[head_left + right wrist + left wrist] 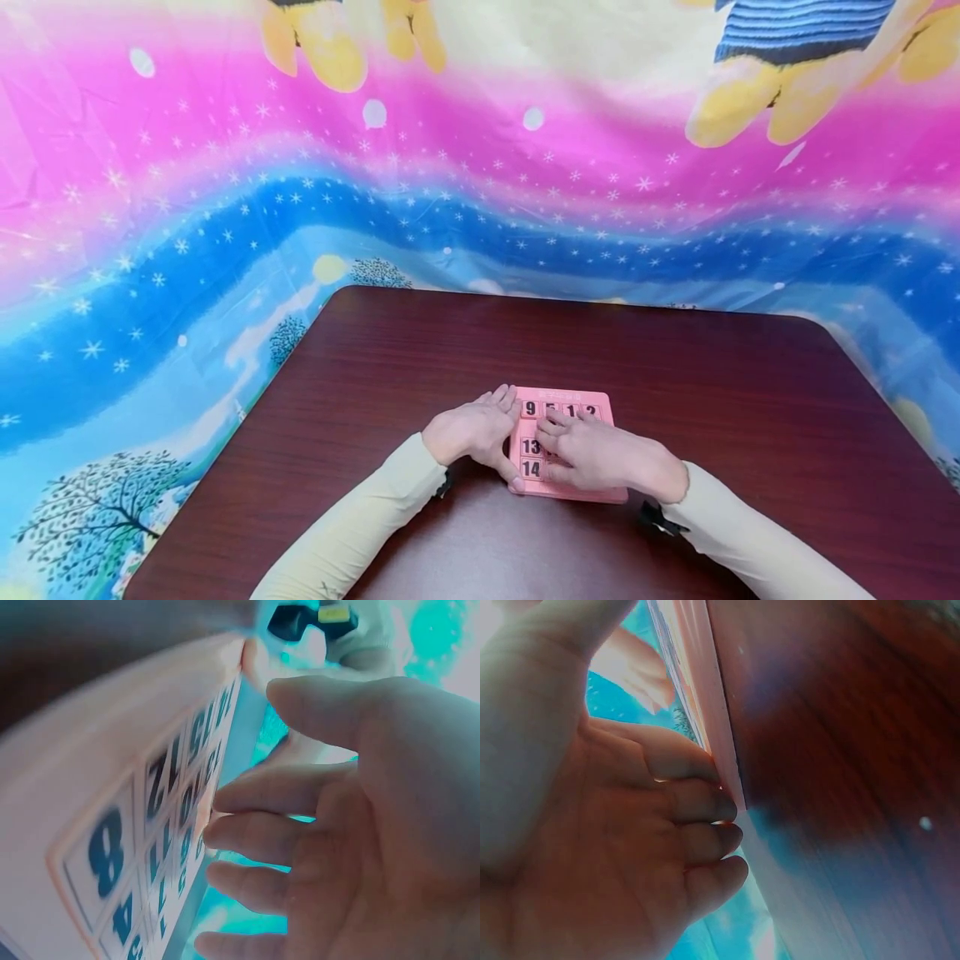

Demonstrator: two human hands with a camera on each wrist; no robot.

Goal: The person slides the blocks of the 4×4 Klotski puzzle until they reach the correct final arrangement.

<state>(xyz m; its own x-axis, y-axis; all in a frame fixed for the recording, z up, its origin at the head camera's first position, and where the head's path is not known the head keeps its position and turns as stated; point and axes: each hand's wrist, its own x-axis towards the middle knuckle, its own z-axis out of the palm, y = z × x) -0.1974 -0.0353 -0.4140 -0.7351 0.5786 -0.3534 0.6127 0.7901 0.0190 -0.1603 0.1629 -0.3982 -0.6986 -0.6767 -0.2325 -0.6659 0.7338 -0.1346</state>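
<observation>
A pink sliding number puzzle [529, 428] lies flat on the table, its square tiles printed with black numbers. Tiles 9, 13 and 14 show down its left column, with a bare pink slot between 9 and 13. Along the puzzle's left edge rests my left hand [480, 427], thumb at the near corner and fingertips at the far one; the left wrist view has those fingers against the pink side. My right hand [588, 452] reaches over from the right, fingers extended just above the tiles and covering several. In the right wrist view, tile 8 [106, 851] appears uncovered.
The dark red-brown wooden table [720, 392] has rounded far corners. Behind it hangs a colourful printed cloth [480, 183] in pink and blue. Black straps [662, 518] sit at the wrists, below pale yellow sleeves [360, 521].
</observation>
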